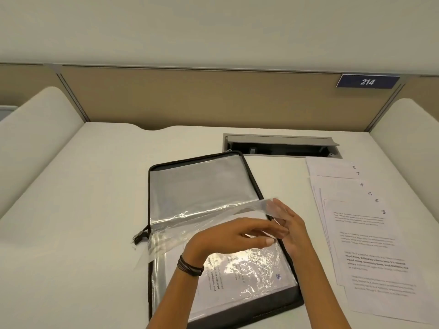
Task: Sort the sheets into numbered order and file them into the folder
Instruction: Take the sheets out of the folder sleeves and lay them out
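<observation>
A black zip folder (pixel 164 186) lies open on the white desk, its clear plastic sleeves showing. One clear sleeve (pixel 190 222) is lifted off the stack, and a printed sheet (pixel 237 279) lies inside the sleeve beneath. My left hand (pixel 237 236) pinches the lifted sleeve near its right edge. My right hand (pixel 289 224) holds the same edge from behind, fingers partly seen through the plastic. To the right lies a fanned pile of printed sheets (pixel 370 255) with handwritten numbers 2, 7, 4, 5, 6 and 3 at their corners.
A recessed cable box (pixel 280 146) with a raised lid sits in the desk behind the folder. Padded dividers (pixel 40 119) stand at both sides, and a tan back panel carries a blue plate marked 214 (pixel 367 81). Bare desk lies left of the folder.
</observation>
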